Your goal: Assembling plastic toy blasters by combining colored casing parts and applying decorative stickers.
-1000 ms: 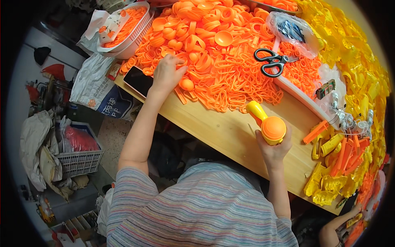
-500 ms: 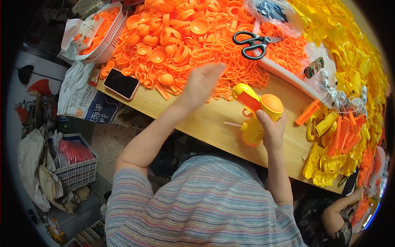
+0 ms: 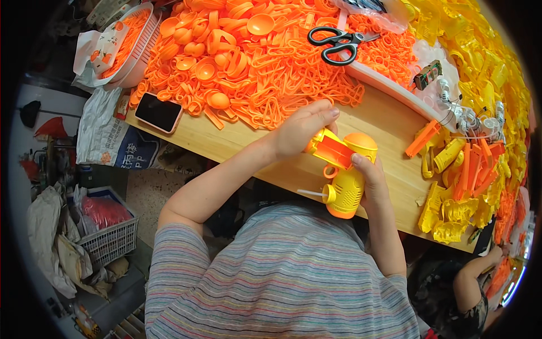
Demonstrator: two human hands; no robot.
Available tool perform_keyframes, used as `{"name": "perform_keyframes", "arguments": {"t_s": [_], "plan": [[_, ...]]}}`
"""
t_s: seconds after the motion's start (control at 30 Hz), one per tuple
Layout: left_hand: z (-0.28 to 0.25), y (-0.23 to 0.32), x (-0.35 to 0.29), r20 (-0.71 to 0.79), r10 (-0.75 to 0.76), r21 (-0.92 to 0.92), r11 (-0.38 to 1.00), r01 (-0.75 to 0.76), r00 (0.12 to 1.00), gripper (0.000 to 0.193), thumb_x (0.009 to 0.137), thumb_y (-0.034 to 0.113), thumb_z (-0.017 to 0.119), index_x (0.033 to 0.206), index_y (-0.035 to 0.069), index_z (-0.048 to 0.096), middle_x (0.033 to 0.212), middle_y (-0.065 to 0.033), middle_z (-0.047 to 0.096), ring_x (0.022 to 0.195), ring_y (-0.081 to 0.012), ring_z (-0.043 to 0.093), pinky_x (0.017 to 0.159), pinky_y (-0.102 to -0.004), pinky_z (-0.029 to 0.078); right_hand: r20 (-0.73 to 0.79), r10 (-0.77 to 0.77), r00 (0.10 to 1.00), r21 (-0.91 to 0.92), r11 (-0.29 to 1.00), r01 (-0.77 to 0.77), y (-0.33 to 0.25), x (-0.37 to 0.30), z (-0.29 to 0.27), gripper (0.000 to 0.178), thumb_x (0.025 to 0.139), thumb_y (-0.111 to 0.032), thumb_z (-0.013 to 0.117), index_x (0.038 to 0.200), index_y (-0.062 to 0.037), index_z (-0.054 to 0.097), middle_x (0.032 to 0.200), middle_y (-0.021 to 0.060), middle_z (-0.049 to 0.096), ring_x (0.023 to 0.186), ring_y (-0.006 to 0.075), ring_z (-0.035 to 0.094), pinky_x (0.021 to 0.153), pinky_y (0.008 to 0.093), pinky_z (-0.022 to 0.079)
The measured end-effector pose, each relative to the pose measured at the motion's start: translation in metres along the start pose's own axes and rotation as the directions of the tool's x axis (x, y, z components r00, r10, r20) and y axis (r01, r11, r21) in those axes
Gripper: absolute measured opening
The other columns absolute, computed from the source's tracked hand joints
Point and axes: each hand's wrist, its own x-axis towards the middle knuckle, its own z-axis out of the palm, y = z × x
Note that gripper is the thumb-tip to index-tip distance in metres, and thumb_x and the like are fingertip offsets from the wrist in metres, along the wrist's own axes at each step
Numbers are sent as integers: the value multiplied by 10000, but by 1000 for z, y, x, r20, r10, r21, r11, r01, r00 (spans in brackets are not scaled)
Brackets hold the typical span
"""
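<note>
A yellow-and-orange plastic toy (image 3: 345, 189) is held just above the near part of the tabletop. It has a rounded body, an orange cap, an orange ring and a side knob with a thin white stick. My right hand (image 3: 371, 179) grips the body from the right, thumb at the base of the side arm, the other fingers mostly hidden behind. Curled over the far end of that yellow arm with its orange inner face is my left hand (image 3: 307, 129); its fingertips are partly out of sight. Beyond the left hand lies a heap of orange plastic parts (image 3: 276, 85).
Black-handled scissors (image 3: 340, 44) lie across a white tray edge (image 3: 389, 87). A phone (image 3: 158, 113) rests at the table's left. Yellow parts (image 3: 474, 73) pile up on the right, beside orange strips (image 3: 473, 169). Another person's arm (image 3: 471, 282) shows at lower right.
My left hand has come down from above the orange heap onto the toy's arm. My right hand has brought the toy slightly nearer and left, and the whole view has shifted a little.
</note>
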Motion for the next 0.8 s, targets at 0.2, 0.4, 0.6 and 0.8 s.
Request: {"name": "perform_keyframes", "arguments": {"t_s": [0.2,0.4,0.6,0.8], "plan": [[13,-8,-26,43,92,64,993,-95,995,317,1029,269,355,845,46,484,808,-50,555,752,-100,498,711,-238,412,48,143,989,29,989,-144,6,-15,-3,491,811,-264,685,1192,-24,490,1011,130,618,806,218,664,691,355,578],[19,-16,-27,39,154,34,987,-155,987,326,1031,267,352,851,33,491,817,-48,545,759,-105,493,714,-248,416,40,189,981,134,972,-193,23,-15,-15,524,779,-267,717,1189,-28,494,980,103,628,846,215,656,744,355,560],[9,8,-25,145,31,-241,970,5,989,551,1035,484,254,799,44,488,861,-102,570,804,-148,544,786,-267,453,150,-461,875,-543,701,463,0,-19,0,603,673,-142,830,1167,-21,506,1037,86,608,898,188,622,835,327,505],[27,39,-59,145,145,-164,979,-121,979,609,1030,495,238,733,33,502,841,-127,568,790,-200,548,769,-309,444,382,-592,710,-593,432,679,-10,-50,15,648,587,-169,891,1094,-29,513,1024,127,623,855,237,628,749,330,514]]}}
